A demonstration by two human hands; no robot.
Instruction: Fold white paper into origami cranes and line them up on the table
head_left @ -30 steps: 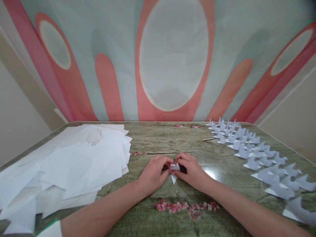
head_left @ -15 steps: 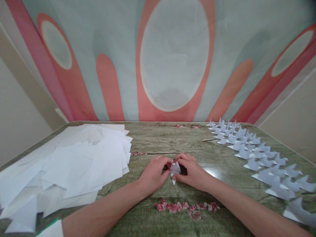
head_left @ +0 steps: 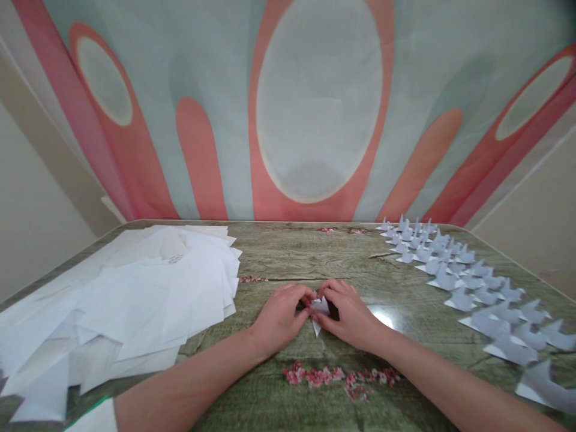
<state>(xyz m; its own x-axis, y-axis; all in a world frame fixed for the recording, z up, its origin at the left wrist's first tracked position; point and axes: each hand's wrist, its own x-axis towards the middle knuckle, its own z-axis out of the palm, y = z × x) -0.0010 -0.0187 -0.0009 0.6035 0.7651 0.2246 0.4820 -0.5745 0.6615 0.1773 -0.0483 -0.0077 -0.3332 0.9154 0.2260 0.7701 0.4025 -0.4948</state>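
A small folded white paper figure (head_left: 320,306) is between my hands at the middle of the table, one pointed end toward me. My left hand (head_left: 283,312) pinches its left side with thumb and fingers. From the right, my right hand (head_left: 348,312) grips it too, the thumb lying across its lower part. Fingers cover some of the folds, so its full shape is partly hidden. Several folded paper birds (head_left: 445,277) of a similar size stand in rows on the right side of the table.
A wide, loose pile of white paper sheets (head_left: 148,300) covers the left of the wood-patterned table (head_left: 288,255). Pink flowers (head_left: 339,377) are printed on its surface. Behind the far edge rises a pink and grey patterned wall covering (head_left: 315,108).
My right thumb has shifted slightly up and left over the paper figure, and the fingertips of both hands are closer together. Paper pile and birds stay put.
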